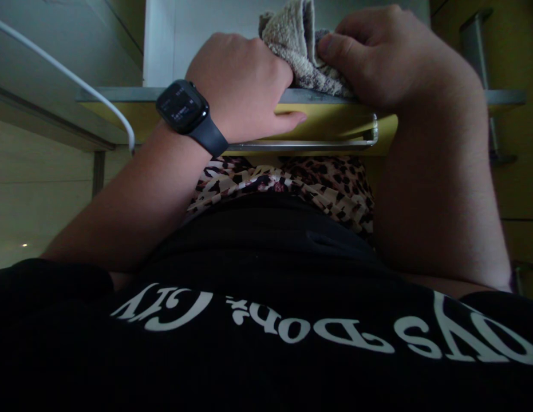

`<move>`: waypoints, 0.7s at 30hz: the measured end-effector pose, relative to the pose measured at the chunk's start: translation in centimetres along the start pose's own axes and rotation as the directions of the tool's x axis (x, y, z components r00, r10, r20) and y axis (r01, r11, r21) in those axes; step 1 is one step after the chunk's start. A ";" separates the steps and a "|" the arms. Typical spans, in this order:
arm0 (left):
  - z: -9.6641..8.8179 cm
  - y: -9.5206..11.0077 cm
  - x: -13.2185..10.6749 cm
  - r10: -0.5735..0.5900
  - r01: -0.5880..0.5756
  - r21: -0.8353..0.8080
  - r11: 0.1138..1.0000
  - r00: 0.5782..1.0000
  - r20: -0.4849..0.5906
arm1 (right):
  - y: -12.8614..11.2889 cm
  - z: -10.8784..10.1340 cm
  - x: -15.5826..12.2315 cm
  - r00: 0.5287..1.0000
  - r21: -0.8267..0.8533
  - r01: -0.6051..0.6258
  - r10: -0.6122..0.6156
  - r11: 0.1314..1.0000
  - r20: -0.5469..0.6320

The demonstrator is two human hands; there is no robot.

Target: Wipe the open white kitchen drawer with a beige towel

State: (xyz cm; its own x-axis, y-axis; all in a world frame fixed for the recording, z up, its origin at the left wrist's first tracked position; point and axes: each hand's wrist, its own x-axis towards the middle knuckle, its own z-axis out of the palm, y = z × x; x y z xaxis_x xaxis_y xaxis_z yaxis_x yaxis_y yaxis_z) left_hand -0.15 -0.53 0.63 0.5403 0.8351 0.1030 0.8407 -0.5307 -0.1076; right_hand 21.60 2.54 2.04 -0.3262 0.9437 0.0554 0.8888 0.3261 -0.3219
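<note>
A grey-beige towelling cloth, bunched and folded, sits at the top edge of a pulled-out drawer's yellow front. My right hand pinches the cloth's right side between thumb and fingers; most of those fingertips are hidden. Over the same edge, left of the cloth, lies my left hand, its thumb outside against the front and its other fingers curled out of sight on the inner side. Its knuckles touch or nearly touch the cloth. A black smartwatch is on my left wrist.
The white drawer interior opens beyond the front. A metal bar handle runs along the drawer's outside, close to my lap. A white cable hangs at the left. More yellow fronts with handles stand at the right.
</note>
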 end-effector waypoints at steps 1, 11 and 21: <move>0.0 0.0 0.0 0.007 -0.007 -0.002 1.000 1.000 -0.004 | 0.0 0.0 0.0 1.000 0.001 -0.001 0.001 1.000 0.004; 0.0 0.0 0.0 0.002 -0.002 0.001 1.000 1.000 0.000 | -0.1 0.0 0.0 1.000 -0.017 0.016 -0.016 1.000 0.002; 0.1 0.1 0.0 -0.027 0.027 0.001 1.000 1.000 0.005 | 0.1 0.1 0.0 1.000 -0.002 -0.007 0.007 1.000 0.008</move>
State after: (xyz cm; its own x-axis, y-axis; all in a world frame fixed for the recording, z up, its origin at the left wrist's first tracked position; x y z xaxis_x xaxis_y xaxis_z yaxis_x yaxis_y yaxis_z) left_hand -0.11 -0.58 0.56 0.5173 0.8498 0.1010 0.8549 -0.5078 -0.1061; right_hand 21.63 2.58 1.96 -0.3220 0.9456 0.0459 0.8918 0.3193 -0.3207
